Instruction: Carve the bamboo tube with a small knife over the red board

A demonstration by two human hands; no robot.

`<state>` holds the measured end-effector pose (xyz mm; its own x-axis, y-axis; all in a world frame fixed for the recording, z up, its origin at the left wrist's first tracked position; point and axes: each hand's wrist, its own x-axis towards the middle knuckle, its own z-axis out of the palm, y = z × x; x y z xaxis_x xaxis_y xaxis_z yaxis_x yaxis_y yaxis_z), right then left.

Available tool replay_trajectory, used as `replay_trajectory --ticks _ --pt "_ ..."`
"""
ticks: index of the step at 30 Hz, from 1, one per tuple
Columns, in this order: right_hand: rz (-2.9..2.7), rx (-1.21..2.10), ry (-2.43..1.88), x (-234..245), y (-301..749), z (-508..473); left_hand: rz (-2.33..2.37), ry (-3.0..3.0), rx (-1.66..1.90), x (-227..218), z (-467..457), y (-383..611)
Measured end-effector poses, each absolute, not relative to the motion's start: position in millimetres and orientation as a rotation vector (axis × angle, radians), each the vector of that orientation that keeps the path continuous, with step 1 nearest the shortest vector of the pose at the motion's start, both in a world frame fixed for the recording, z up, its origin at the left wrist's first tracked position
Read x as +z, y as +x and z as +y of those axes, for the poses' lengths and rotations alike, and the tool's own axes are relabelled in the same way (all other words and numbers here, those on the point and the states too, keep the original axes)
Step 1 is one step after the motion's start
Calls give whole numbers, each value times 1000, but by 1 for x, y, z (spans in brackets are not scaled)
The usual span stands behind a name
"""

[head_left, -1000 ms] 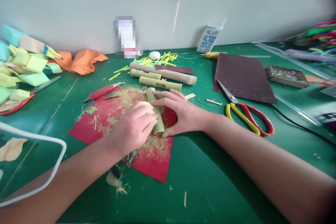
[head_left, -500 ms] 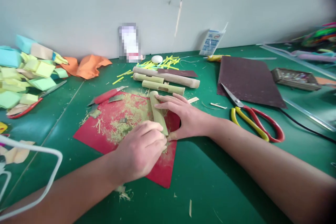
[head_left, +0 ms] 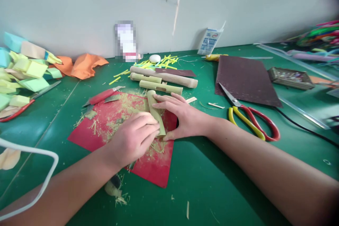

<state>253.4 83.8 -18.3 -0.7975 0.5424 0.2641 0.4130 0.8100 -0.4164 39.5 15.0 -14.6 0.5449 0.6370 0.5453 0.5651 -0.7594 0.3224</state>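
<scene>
Since half a second back, left hand [head_left: 135, 136] slid from near tip of bamboo piece [head_left: 154, 107] toward its middle: stroking along piece goes on. Left fingers curled tight, contents hidden. Right hand [head_left: 185, 118] unmoved, fingers flat across piece, thumb at near end, pinning it on red sheet [head_left: 150, 169]. Shavings [head_left: 124, 104] beyond left knuckles.

A bamboo piece [head_left: 155, 113] lies on the red sheet [head_left: 87, 136] near its right edge, among pale shavings. The right hand [head_left: 185, 118] lies flat, with its fingers [head_left: 162, 100] across the piece and the thumb at its near end. The left hand [head_left: 134, 137] is curled over the sheet's middle, knuckles against the piece; whether it grips anything is hidden. A red knife [head_left: 102, 95] lies at the sheet's far edge. Scissors [head_left: 249, 120] lie on the bench [head_left: 212, 183] well right of the sheet.
</scene>
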Motion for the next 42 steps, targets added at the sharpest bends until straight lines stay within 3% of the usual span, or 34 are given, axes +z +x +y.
replay_trajectory --ticks 14,28,42 --pt "-2618 503 -755 -16 253 82 1038 2674 1105 -13 22 36" --pt "-2608 536 -748 -16 252 82 755 2708 921 -8 11 37" --pt "-2623 511 -744 -14 253 81 943 2701 1024 -10 14 34"
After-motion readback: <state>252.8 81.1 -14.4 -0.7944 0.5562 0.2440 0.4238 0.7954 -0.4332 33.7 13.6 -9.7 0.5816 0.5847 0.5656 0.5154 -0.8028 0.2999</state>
